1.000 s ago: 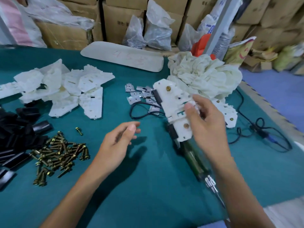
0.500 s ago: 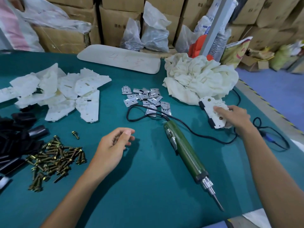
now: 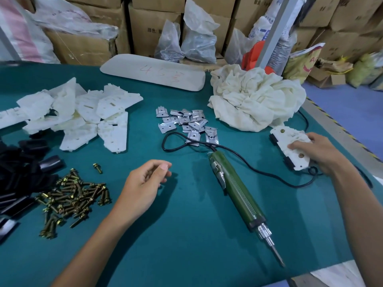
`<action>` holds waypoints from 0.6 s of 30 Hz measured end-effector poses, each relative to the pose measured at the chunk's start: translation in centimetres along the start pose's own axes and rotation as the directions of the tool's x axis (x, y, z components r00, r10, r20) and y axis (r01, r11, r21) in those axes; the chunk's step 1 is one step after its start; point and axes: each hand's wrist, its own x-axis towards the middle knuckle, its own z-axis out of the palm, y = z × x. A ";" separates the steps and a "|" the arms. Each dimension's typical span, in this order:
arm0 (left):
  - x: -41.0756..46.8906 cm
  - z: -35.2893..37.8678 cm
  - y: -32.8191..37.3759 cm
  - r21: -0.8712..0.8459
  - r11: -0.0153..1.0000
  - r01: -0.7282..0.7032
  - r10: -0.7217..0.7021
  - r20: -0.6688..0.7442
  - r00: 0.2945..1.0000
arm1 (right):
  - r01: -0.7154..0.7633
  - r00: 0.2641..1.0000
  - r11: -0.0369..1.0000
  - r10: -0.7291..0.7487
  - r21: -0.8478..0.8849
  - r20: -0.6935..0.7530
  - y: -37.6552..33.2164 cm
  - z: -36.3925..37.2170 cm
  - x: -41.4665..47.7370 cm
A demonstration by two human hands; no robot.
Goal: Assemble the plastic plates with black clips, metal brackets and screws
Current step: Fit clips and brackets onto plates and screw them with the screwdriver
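Our right hand (image 3: 315, 152) lays straight fingers on the assembled plate (image 3: 290, 139) near the surface's (image 3: 186, 235) right edge. Our left hand (image 3: 143, 183) hovers over open centre, fingers loosely curled, empty. We cannot read the pad's (image 3: 153, 71) red writing.

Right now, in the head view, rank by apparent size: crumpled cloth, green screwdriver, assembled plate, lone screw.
1. crumpled cloth
2. green screwdriver, though nearer the camera
3. assembled plate, partly under the right hand
4. lone screw

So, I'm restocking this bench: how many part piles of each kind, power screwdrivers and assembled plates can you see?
White plate piles: 1
Metal bracket piles: 1
Screw piles: 1
Black clip piles: 1
Power screwdrivers: 1
Assembled plates showing: 1
Total: 6
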 end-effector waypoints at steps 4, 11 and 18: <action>-0.2 0.2 0.4 0.030 1.000 0.009 -0.009 0.009 1.000 | -0.069 0.996 0.988 0.059 -0.137 -0.072 0.5 -0.5 -0.7; 3.8 -4.6 1.2 0.654 0.755 -0.050 0.275 -0.246 0.929 | 0.416 0.909 0.891 -0.405 -0.181 0.097 -2.7 6.3 -13.2; 7.9 -7.9 1.3 0.848 0.513 0.133 0.067 -0.194 0.979 | 0.512 0.847 0.815 -0.424 -0.273 0.322 -2.1 11.9 -19.1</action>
